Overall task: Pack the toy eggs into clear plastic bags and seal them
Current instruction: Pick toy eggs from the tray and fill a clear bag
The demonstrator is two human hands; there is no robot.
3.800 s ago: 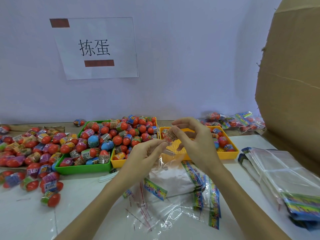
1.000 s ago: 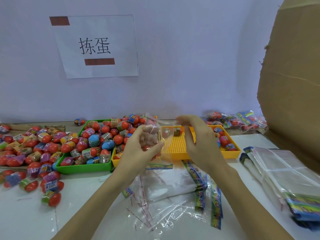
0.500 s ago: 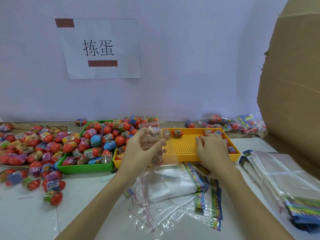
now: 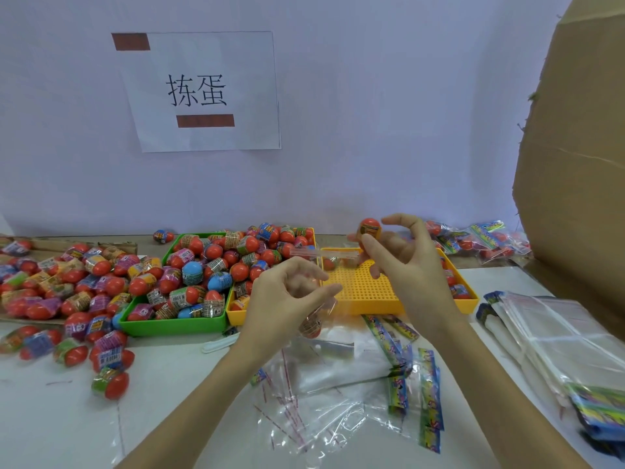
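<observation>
Loose toy eggs [image 4: 64, 292] piled far left on the surface [image 4: 162, 394]; green tray [image 4: 172, 324] full of more. Left hand [image 4: 284, 299] pinches the mouth of a clear plastic bag [image 4: 316, 309], one egg [image 4: 310, 325] hanging inside. Right hand [image 4: 402, 262] holds an orange egg [image 4: 369, 231] in its fingertips above the yellow tray [image 4: 368, 292]. Empty bags [image 4: 338, 384] lie near, a bag stack [image 4: 561, 336] right.
</observation>
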